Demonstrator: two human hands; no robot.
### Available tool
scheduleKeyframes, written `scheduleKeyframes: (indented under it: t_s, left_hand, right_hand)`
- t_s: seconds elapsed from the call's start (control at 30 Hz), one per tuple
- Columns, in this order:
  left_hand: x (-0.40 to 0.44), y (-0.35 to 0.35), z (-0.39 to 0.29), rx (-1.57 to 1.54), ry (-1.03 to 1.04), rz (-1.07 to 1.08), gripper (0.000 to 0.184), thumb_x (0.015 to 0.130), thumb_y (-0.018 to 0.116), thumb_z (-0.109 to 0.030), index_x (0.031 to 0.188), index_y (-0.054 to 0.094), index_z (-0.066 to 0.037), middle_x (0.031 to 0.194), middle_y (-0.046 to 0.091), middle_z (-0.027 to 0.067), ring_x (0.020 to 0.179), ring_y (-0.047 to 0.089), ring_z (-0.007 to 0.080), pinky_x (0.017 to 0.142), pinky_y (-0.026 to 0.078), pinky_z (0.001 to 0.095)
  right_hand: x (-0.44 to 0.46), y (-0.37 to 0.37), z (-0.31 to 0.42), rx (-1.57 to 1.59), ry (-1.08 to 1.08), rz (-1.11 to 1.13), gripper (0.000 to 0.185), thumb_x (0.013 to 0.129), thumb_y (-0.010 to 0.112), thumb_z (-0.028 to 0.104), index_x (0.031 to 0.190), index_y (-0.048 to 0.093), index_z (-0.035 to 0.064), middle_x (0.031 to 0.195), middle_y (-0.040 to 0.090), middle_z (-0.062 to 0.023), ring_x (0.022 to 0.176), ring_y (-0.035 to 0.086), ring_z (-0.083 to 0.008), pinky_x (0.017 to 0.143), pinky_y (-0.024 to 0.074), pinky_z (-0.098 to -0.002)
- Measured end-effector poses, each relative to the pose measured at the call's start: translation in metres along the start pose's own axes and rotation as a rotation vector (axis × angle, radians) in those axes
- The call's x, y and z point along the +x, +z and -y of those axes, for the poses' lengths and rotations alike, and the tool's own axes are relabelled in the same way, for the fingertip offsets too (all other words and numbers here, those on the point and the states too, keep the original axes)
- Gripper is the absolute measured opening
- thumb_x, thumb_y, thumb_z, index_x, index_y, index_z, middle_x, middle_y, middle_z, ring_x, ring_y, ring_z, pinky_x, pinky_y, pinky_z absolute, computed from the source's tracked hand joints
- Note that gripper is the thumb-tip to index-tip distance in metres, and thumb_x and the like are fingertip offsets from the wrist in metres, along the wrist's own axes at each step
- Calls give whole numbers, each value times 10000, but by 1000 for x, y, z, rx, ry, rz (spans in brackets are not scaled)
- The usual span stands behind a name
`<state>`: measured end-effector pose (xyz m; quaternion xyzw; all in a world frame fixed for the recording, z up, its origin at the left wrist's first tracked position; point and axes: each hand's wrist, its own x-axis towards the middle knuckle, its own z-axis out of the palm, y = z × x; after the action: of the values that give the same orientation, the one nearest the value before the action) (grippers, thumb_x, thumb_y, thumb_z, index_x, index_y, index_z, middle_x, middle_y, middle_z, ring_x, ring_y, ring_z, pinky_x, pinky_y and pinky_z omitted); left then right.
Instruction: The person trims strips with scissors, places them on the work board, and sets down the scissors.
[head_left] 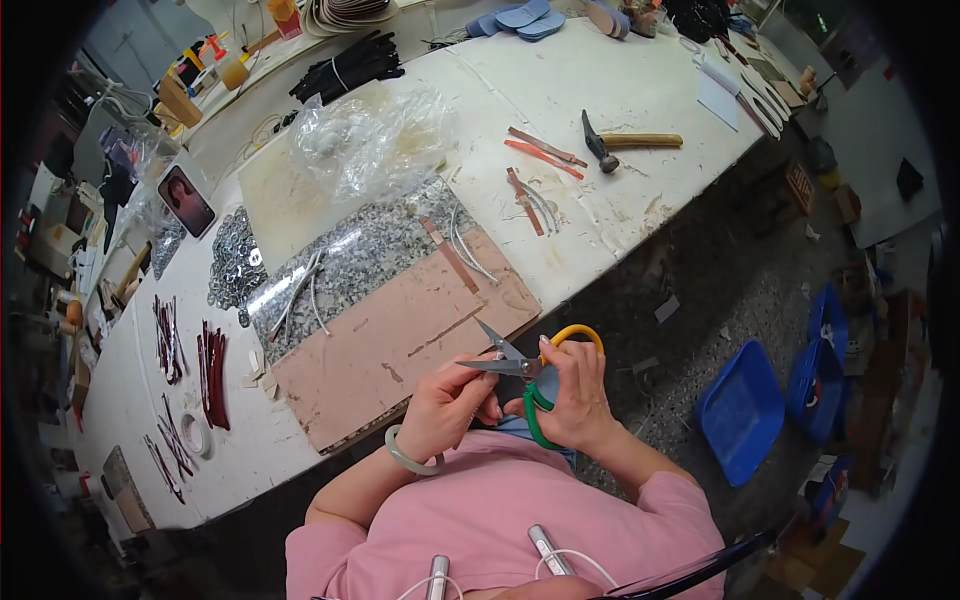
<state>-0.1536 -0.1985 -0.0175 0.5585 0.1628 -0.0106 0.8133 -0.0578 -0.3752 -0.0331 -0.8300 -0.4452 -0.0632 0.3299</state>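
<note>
Just off the near edge of the pinkish-brown board (360,370), steel scissors with yellow and green loop handles (528,368) are gripped, blades apart, by the right hand (577,398), and the left hand (440,405) is curled just beside them, though tbh it can't be told if anything's pinched there.

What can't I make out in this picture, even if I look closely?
All in the head view:
- Whether the left hand pinches anything: its own curled fingers and the scissors cover the spot.
- What lies under the clear plastic: its folds and glare hide it.
- How many small metal pieces there are: too tiny and heaped.
- The room's outer parts: cut off by the dark round border.
</note>
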Motion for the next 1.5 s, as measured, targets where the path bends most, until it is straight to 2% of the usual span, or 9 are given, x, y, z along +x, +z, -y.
scheduleKeyframes:
  t_s: [0.37,0.67,0.8,0.9,1.0,1.07,1.27,1.37,1.5]
  left_hand:
    - [-3,1,6,86,30,12,192,942,520,-39,1074,615,61,865,545,59,608,593,94,548,501,230]
    - [-6,5,5,105,33,-38,164,937,534,-47,1012,625,67,859,543,63,596,598,102,527,495,226]
    - [-5,4,6,110,45,-11,166,947,516,-49,1035,602,64,861,548,67,600,597,103,525,497,231]
    - [-6,9,7,-43,-14,-42,147,954,494,-42,968,580,77,775,565,62,591,587,122,538,505,257]
    - [-6,8,12,-91,-25,-35,134,957,491,-45,949,569,64,777,571,62,589,577,117,541,501,257]
    - [-6,3,18,-47,-18,-10,137,956,496,-43,1004,571,61,819,562,64,592,579,106,538,499,239]
    - [-8,4,14,82,62,-50,134,938,511,-24,977,603,66,815,541,54,561,562,88,514,470,220]
    - [-9,5,12,124,79,-64,136,930,519,-18,969,615,69,812,538,56,553,556,83,503,460,220]
    - [-8,7,12,158,108,-93,138,942,521,-45,928,598,69,773,540,53,548,537,81,499,451,219]
  right_hand:
    - [-3,-1,3,28,8,11,820,634,817,420,1239,453,3,998,490,-117,868,476,-280,759,356,-404]
    - [-8,6,3,150,29,-22,743,639,835,343,1184,496,-32,935,523,-138,825,518,-312,729,403,-415]
    - [-10,8,1,124,18,-30,754,639,826,372,1187,499,-30,942,526,-133,835,516,-305,736,399,-411]
    - [-3,-1,4,39,3,-8,785,637,812,418,1206,491,-17,959,518,-126,851,503,-297,743,380,-411]
    - [-2,-4,6,11,16,23,811,635,799,455,1223,481,-5,974,502,-122,858,486,-292,748,361,-411]
    - [-3,-3,5,7,13,36,820,637,793,467,1232,474,0,976,490,-124,857,475,-291,748,351,-412]
    - [-4,3,2,50,-5,36,785,658,799,425,1227,472,-7,955,477,-142,839,476,-310,734,363,-419]
    - [-3,3,2,39,-5,46,789,640,820,387,1219,451,-1,947,509,-144,829,507,-316,765,399,-429]
    - [-5,7,1,82,-1,28,769,629,833,358,1195,463,-8,899,523,-134,789,522,-310,739,417,-411]
